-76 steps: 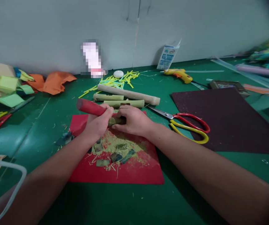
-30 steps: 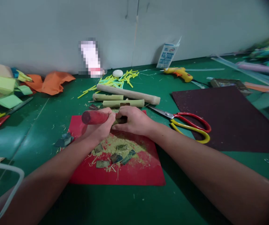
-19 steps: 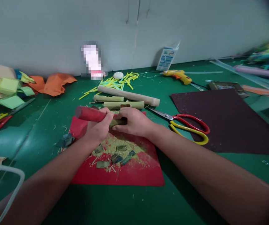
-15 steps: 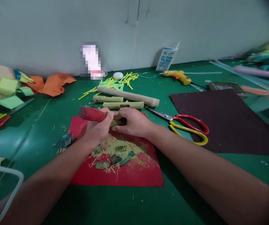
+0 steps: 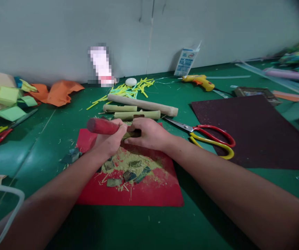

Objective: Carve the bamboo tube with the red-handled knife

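My left hand [image 5: 112,138] is closed round a tool with a thick red handle [image 5: 102,126]; its working end is hidden by my fingers. My right hand [image 5: 149,133] grips a short greenish bamboo piece [image 5: 131,134], mostly covered by the fingers. Both hands meet above a red sheet [image 5: 154,198]. Below them lie pale sawdust [image 5: 123,158] and dark bamboo chips [image 5: 114,182]. Just beyond the hands rest a bamboo piece with a notch [image 5: 149,115], another bamboo length [image 5: 120,108] and a long wooden stick [image 5: 141,103].
Scissors [image 5: 191,129] with red and yellow handles lie right of my right hand, partly over a dark sheet [image 5: 248,135]. Behind are a yellow glue gun [image 5: 199,82], a drink carton [image 5: 186,61] and yellow-green cut strips [image 5: 123,93]. Folded papers [image 5: 6,97] crowd the left.
Both hands keep their holds with barely any motion. The view has shifted slightly, so the scissors and dark sheet appear a little farther right and higher.
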A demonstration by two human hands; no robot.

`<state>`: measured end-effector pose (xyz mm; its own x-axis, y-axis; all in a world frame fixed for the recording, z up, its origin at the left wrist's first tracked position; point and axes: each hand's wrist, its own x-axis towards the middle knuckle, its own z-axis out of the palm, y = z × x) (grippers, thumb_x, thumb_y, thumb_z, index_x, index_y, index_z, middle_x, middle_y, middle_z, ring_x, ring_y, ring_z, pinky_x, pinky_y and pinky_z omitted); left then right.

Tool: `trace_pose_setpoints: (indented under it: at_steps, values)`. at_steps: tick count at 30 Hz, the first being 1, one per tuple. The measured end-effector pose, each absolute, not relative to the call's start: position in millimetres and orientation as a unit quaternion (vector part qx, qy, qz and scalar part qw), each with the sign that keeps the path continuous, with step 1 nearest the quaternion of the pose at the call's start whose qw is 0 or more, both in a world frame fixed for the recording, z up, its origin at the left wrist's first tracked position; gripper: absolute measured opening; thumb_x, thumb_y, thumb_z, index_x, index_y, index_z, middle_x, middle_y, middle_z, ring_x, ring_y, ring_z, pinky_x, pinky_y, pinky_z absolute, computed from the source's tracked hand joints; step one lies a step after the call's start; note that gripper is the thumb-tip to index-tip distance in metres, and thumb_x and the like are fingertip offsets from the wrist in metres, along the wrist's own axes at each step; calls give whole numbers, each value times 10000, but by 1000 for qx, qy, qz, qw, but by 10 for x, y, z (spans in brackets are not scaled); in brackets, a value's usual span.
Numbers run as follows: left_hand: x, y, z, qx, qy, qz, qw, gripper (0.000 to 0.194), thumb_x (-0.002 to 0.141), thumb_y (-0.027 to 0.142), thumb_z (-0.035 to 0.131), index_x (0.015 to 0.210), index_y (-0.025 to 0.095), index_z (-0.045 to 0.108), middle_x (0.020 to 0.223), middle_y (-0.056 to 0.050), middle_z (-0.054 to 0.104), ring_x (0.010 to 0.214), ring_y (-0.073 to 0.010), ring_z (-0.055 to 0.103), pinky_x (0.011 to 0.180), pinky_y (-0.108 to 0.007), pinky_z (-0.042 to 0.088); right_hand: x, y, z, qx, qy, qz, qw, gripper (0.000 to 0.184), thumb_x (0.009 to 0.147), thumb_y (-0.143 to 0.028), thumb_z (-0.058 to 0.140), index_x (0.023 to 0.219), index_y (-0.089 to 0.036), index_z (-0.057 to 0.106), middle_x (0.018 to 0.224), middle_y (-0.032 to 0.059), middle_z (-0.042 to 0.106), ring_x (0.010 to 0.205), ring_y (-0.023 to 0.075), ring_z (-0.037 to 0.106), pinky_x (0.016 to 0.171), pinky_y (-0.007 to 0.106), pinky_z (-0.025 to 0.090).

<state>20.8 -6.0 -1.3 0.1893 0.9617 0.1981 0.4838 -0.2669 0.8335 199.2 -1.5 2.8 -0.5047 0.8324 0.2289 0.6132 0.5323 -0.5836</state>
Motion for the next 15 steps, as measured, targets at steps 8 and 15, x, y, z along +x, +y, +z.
trace_pose_setpoints:
  at_steps: [8, 15]
  values:
    - [264, -106, 38, 626, 518, 460, 357, 306, 766, 249, 523, 514, 209, 355, 538, 37, 325, 550, -113, 344, 532, -260, 332, 1993, -28, 15, -442, -832, 215, 256, 253, 775, -363, 785, 761, -162, 632, 787, 14, 587, 736, 137, 480, 657, 284, 300]
    - [304, -58, 61, 654, 524, 441, 321, 320, 816, 262, 539, 541, 202, 387, 553, 38, 360, 577, -113, 368, 557, -256, 343, 2005, -32, -4, -424, -839, 212, 267, 244, 773, -350, 788, 781, -159, 637, 781, 17, 590, 769, 151, 506, 688, 288, 330]
